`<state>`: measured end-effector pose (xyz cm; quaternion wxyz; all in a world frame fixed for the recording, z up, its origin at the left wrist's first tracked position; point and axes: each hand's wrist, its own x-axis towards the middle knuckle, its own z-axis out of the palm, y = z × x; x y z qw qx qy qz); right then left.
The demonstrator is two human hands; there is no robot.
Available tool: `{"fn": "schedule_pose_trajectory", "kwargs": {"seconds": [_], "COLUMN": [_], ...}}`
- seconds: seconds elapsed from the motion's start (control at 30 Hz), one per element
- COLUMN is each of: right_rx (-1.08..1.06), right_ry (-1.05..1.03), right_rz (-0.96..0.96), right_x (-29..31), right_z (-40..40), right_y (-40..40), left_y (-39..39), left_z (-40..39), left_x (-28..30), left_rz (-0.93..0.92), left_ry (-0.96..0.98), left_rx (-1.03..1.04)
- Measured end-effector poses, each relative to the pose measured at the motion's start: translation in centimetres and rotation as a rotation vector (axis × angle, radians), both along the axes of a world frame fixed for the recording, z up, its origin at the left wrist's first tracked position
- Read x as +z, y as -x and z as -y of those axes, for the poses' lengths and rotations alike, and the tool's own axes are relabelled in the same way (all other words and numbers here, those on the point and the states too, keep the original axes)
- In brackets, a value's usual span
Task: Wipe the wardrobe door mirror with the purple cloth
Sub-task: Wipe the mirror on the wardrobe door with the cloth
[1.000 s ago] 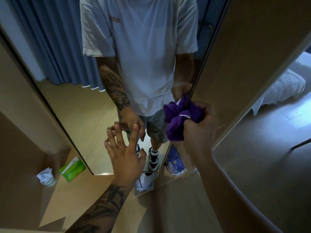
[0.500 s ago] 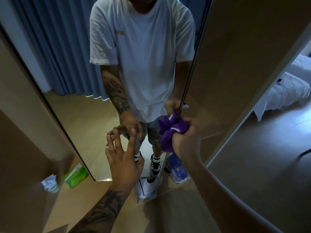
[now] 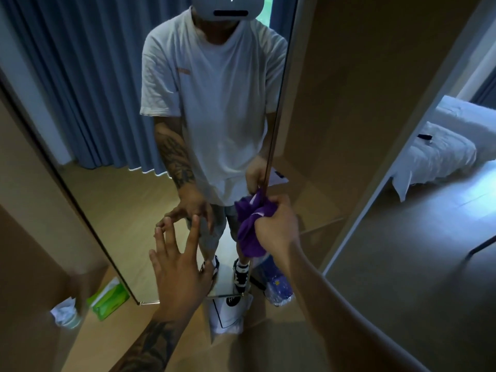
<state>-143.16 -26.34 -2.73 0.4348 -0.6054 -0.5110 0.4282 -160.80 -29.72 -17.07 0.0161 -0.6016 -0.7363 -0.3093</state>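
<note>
The tall wardrobe door mirror (image 3: pixel 112 183) fills the middle of the view and reflects me, blue curtains and the wooden floor. My right hand (image 3: pixel 277 224) grips the bunched purple cloth (image 3: pixel 249 224) against the mirror's right edge, low down. My left hand (image 3: pixel 178 267) has its fingers spread and straight, fingertips touching the glass in the lower part of the mirror. Its reflection meets it just above.
A green tissue pack (image 3: pixel 108 299) and a crumpled white paper (image 3: pixel 64 312) lie on the floor at the lower left. A white bag (image 3: pixel 228 312) and a blue plastic packet (image 3: pixel 277 285) sit below the mirror. A white bed (image 3: pixel 440 154) stands at the right.
The view has tilted up, so more of the mirror shows. My right hand with the cloth has slid down along the mirror's right edge. My left hand stays on the glass.
</note>
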Motion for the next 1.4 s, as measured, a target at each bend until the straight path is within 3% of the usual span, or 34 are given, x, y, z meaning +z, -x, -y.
{"fn": "schedule_pose_trajectory", "kwargs": {"seconds": [0.13,0.23,0.47,0.83,1.2,1.4], "right_rx": [-0.043,-0.09,0.021,0.04,-0.145,-0.218], "right_ry": [-0.171,-0.253,0.203,0.338,0.479,0.536], "right_rz": [-0.133,-0.143,0.076,0.152,-0.067,-0.241], "right_x": [2.8,1.0,-8.9,-17.3,-28.2,-25.3], "right_z": [-1.0,0.2,-0.5,-1.3,-3.0,-2.5], "right_y": [-0.6,0.1,-1.2,-0.7,-0.4,0.2], "left_y": [-0.4,-0.5,-0.8,-1.0,-1.2,-1.1], "left_z": [0.3,0.4,0.7,0.4,0.3,0.4], "left_x": [0.7,1.1,1.7,1.8,1.7,1.6], "left_rz": [0.015,0.026,0.064,0.075,0.088,0.096], "left_ry": [0.038,0.054,0.073,0.086,0.088,0.088], "left_rx": [0.013,0.013,-0.006,0.004,0.011,-0.004]}}
